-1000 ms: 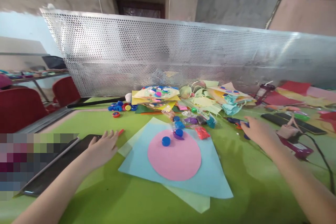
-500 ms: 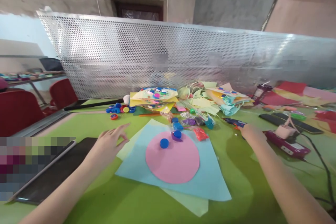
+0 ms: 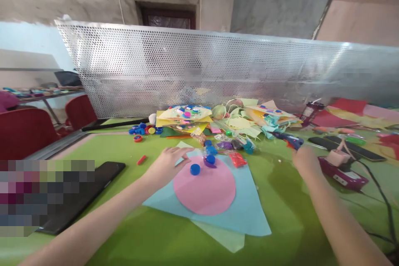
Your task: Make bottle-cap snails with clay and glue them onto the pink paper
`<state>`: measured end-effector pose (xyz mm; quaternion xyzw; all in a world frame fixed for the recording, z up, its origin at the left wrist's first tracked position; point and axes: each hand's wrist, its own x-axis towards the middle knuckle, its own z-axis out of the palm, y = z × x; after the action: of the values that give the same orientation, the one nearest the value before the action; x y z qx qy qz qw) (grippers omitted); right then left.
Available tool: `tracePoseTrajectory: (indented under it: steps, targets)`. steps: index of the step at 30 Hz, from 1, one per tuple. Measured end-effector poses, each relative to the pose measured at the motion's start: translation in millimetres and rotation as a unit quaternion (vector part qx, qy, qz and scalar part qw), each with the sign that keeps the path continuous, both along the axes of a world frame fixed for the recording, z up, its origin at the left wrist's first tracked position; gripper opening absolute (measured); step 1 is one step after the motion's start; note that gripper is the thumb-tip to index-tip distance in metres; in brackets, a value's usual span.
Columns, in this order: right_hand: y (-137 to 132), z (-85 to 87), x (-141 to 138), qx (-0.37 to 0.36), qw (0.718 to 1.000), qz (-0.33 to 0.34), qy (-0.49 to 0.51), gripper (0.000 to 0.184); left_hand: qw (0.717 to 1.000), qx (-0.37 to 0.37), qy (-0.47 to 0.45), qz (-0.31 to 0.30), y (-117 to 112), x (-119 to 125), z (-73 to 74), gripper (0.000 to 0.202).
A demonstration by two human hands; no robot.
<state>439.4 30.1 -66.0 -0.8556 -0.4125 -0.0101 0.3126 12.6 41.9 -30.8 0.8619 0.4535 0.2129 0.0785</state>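
My left hand [image 3: 166, 163] hovers over the left edge of a light blue paper sheet [image 3: 246, 212], fingers spread, just left of a blue bottle cap [image 3: 195, 169]. That cap lies on a pink paper circle [image 3: 205, 191] on top of the sheet. Another blue cap [image 3: 211, 159] sits on a purple piece at the circle's far edge. My right hand [image 3: 304, 157] is closed around the grip of a blue glue gun [image 3: 288, 140], which is lifted off the green table [image 3: 124, 232].
A black tablet [image 3: 84, 197] lies at the left. A heap of paper cut-outs, caps and small bags [image 3: 218, 126] fills the back middle. A magenta box [image 3: 341, 172] with a cable, and dark flat devices [image 3: 352, 146], lie at the right. A perforated metal screen [image 3: 199, 70] stands behind.
My left hand left the tablet and moved right, onto the blue sheet near the cap. My right hand closed on the glue gun and raised it.
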Motion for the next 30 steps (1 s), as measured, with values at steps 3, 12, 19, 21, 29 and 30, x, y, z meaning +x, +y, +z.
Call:
tracePoseTrajectory:
  steps: [3,12,19,21,29,30]
  targets:
    - [-10,13.6,-13,0.067,0.988,-0.007,0.139,0.028,1.000,-0.016,0.000,-0.026,2,11,-7.6,0.052]
    - [-10,51.7,-104,0.155,0.831,0.312,0.434,0.039,0.988,-0.115,-0.081,-0.061,15,14,-34.2,0.033]
    - [6,41.0,-164,0.136,0.771,0.430,0.450,0.033,0.938,-0.151,-0.311,-0.002,9,-7,-14.1,0.039]
    - [0,30.4,-165,0.099,0.774,0.451,0.433,0.030,0.924,-0.151,-0.350,-0.004,7,-11,-11.9,0.041]
    - [-21,16.9,-147,0.061,0.834,0.425,0.346,0.024,0.921,-0.120,-0.370,-0.003,-4,-10,-7.2,0.032]
    - [-22,16.8,-147,0.057,0.836,0.428,0.340,0.023,0.933,-0.094,-0.346,-0.002,-5,-10,-7.1,0.031]
